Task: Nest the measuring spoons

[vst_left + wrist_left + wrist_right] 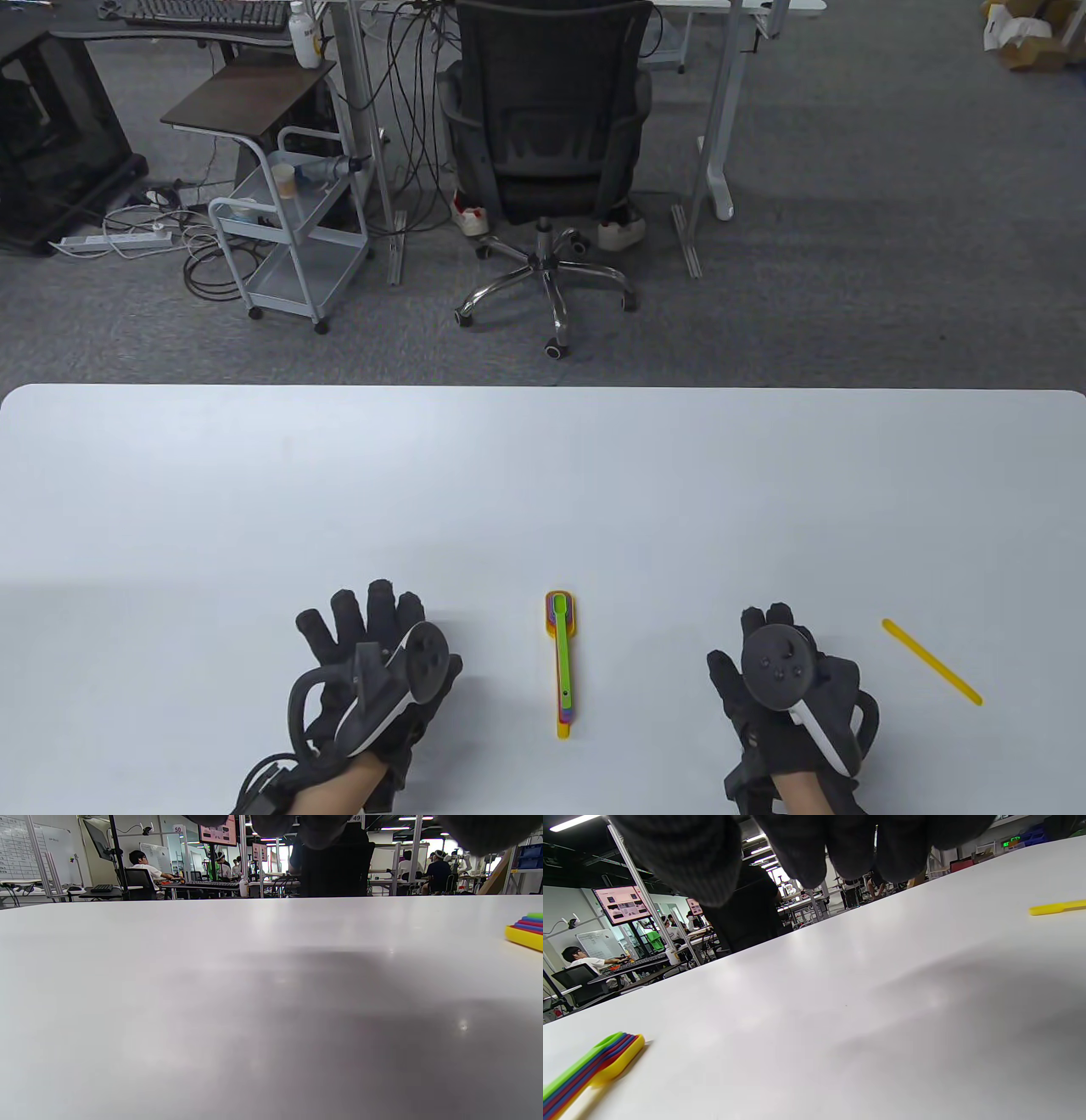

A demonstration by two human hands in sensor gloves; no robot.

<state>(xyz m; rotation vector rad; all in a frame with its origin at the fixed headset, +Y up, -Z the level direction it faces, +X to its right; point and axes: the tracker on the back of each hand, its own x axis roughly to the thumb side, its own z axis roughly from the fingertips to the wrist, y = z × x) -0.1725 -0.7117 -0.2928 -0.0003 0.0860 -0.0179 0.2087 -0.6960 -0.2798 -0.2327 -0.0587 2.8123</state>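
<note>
Nested measuring spoons [561, 662] lay stacked on the white counter [543, 492] between the two hands, green spoon on top, yellow at the bottom, bowls pointing away from the person. Left hand [373, 671] rested flat on the counter with fingers spread, holding nothing; right hand [785, 679] sat palm-down with fingers loosely bent, also holding nothing, neither touching the stack. A yellow stick [932, 662] lay alone at an angle just right of the right hand, apart from the stack.
</note>
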